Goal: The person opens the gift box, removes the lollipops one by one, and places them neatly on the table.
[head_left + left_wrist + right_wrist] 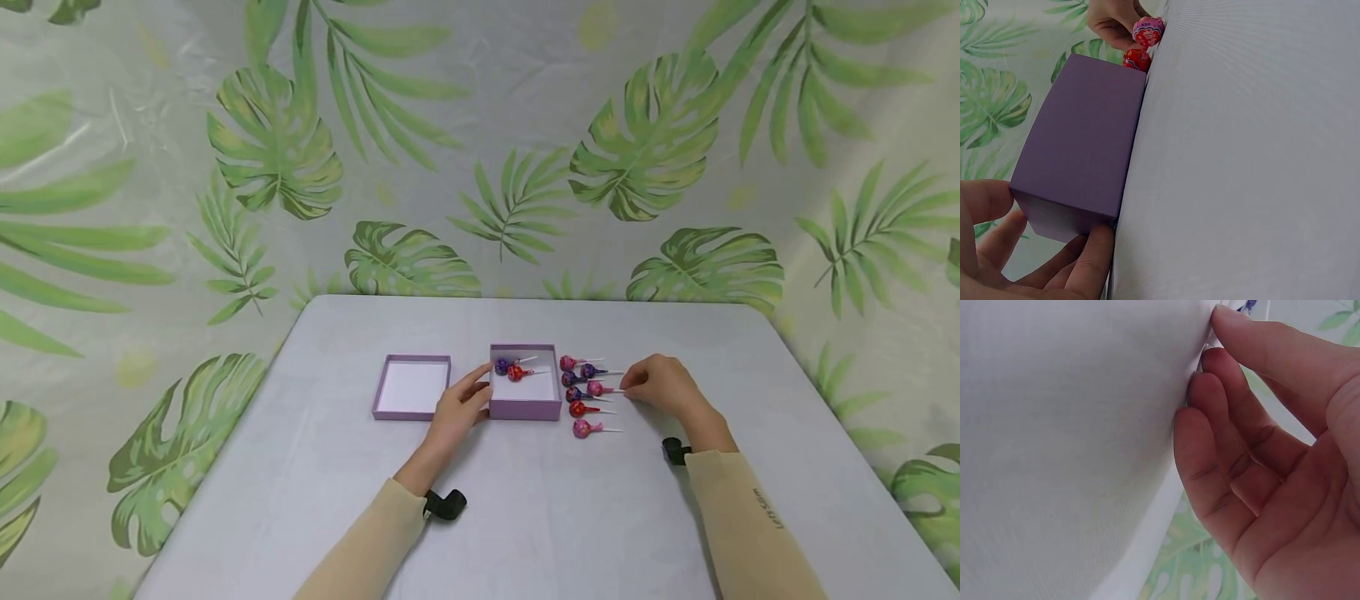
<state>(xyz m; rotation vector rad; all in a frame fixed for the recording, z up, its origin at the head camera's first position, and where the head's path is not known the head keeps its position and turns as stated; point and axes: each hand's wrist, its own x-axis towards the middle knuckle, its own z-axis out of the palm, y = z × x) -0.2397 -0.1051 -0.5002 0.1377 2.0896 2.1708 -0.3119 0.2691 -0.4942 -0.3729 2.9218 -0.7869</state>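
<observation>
A purple box with a white inside stands on the table, holding a purple-wrapped lollipop and a red-wrapped lollipop. My left hand rests against the box's left side; in the left wrist view its fingertips touch the side low down near the table. To the right of the box, my right hand pinches the stick end of a pink-wrapped lollipop between thumb and fingers. That lollipop's head lies among the others. In the right wrist view the fingertips are right at the tabletop.
Several more lollipops lie right of the box, among them a red one and a pink one nearest me. A shallow purple-rimmed lid lies left of the box. Behind the white table hangs a leaf-patterned sheet.
</observation>
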